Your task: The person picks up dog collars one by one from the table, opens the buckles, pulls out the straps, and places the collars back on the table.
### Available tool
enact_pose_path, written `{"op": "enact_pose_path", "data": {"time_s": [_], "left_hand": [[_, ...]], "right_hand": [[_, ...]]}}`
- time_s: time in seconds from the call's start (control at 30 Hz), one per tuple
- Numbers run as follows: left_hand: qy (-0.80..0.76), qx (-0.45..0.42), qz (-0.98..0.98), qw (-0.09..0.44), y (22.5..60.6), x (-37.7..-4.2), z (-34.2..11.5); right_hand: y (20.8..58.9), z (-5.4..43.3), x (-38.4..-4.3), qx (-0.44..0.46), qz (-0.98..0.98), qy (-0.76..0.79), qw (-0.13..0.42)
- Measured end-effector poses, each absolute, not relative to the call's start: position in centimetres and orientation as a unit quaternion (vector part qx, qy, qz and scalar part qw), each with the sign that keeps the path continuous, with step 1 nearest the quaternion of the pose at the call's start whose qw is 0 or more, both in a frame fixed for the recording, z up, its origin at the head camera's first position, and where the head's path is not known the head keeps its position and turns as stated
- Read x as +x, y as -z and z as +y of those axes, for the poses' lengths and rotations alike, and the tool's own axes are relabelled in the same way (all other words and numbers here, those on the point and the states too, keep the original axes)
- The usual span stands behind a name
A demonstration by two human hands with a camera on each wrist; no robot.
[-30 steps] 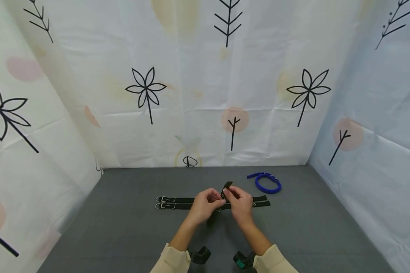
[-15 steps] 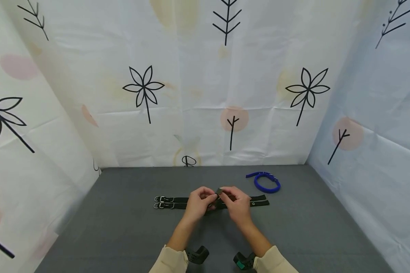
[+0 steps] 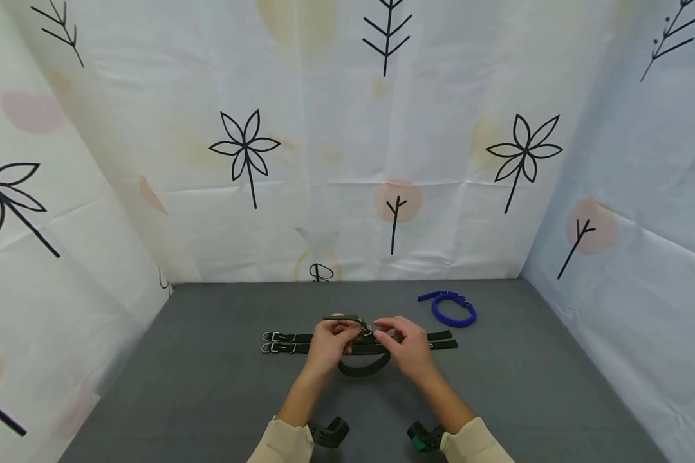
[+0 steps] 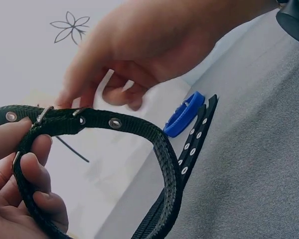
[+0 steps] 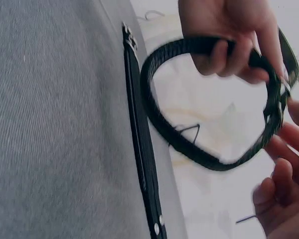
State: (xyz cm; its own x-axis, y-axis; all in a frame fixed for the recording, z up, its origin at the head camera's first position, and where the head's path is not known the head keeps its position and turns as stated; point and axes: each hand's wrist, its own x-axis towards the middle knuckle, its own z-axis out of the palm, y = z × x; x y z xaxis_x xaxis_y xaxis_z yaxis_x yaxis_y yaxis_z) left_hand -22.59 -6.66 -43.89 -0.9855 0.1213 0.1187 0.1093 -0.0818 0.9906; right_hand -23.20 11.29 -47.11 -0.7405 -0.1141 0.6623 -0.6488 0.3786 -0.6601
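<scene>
A dark green dog collar [image 3: 363,371], bent into a loop, is held up in front of the body. My left hand [image 3: 326,345] grips it near the metal buckle [image 4: 44,114], fingers curled round the webbing. In the left wrist view the strap end with its eyelets passes through the buckle. My right hand [image 3: 408,350] pinches the collar beside the buckle with thumb and fingertips, partly behind the strap in the left wrist view. The rest of the loop [image 5: 154,107] hangs free below the hands.
Two black collars [image 3: 301,349] lie flat and parallel behind the hands, buckles to the left. A blue collar [image 3: 454,324], coiled into a ring, lies at the back right of the grey table [image 3: 208,392]. Patterned white cloth [image 3: 324,218] surrounds the table on three sides.
The green collar's strap end stood up between the hands and now lies leftward over my left hand. The loop has come into view below, and my hands have moved slightly apart.
</scene>
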Motion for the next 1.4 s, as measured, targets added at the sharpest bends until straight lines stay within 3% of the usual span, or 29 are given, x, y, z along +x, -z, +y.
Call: {"op": "enact_pose_path", "data": {"time_s": [0.2, 0.37, 0.63, 1.0, 1.23, 1.4], "left_hand": [[-0.737, 0.075, 0.672, 0.006, 44.5, -22.9, -7.1], [-0.761, 0.063, 0.646, 0.008, 46.3, -24.1, -7.0], [-0.788, 0.044, 0.614, -0.008, 47.2, -24.3, -7.0], [-0.833, 0.033, 0.552, -0.025, 47.3, -24.4, -7.6], [-0.811, 0.049, 0.583, 0.000, 47.5, -24.2, -7.8], [-0.779, 0.082, 0.621, 0.034, 47.8, -24.1, -7.5]], "right_hand": [[47.9, 12.4, -23.3, 0.224, -0.817, -0.513, 0.141], [46.9, 12.5, -22.6, 0.252, -0.806, -0.526, 0.101], [45.9, 12.7, -21.5, 0.249, -0.777, -0.575, 0.060], [50.3, 14.1, -23.4, 0.222, -0.749, -0.624, 0.030], [49.5, 14.6, -23.3, 0.211, -0.774, -0.597, -0.003], [48.3, 14.3, -23.8, 0.260, -0.783, -0.566, 0.003]]}}
